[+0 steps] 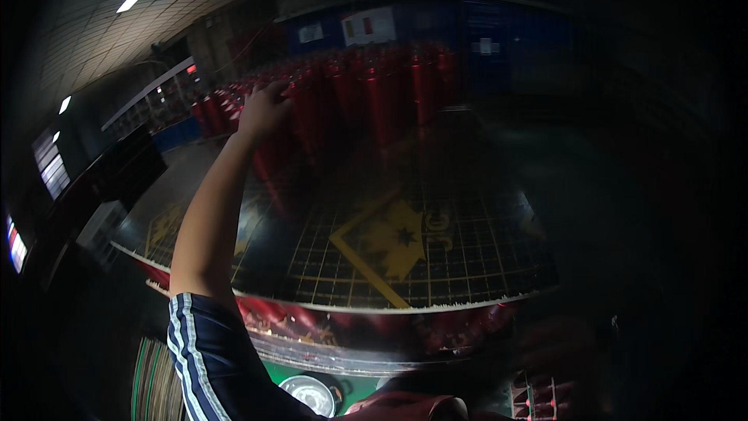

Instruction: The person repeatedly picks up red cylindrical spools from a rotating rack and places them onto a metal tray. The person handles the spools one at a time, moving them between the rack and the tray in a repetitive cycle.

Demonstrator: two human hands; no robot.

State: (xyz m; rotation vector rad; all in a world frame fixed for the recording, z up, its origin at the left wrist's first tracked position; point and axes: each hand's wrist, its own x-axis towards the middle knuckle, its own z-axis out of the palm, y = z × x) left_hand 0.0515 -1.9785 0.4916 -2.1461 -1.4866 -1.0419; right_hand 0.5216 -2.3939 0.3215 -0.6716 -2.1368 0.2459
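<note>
My left arm, in a dark blue sleeve with pale stripes, stretches forward over a dark table sheet. At its end my left hand is closed at the top of a red cylinder, which looks like a fire extinguisher body. Part of that cylinder is behind the hand and forearm, and its lower end is blurred. Many similar red cylinders stand upright close together beyond it. At the lower right, a dim smeared shape seems to be my right hand; its fingers cannot be made out.
Red items lie under the sheet's ragged front edge. Below are a round whitish metal dish on a green surface and a red divided crate. Stacked sheets stand at lower left. A blue wall closes off the back.
</note>
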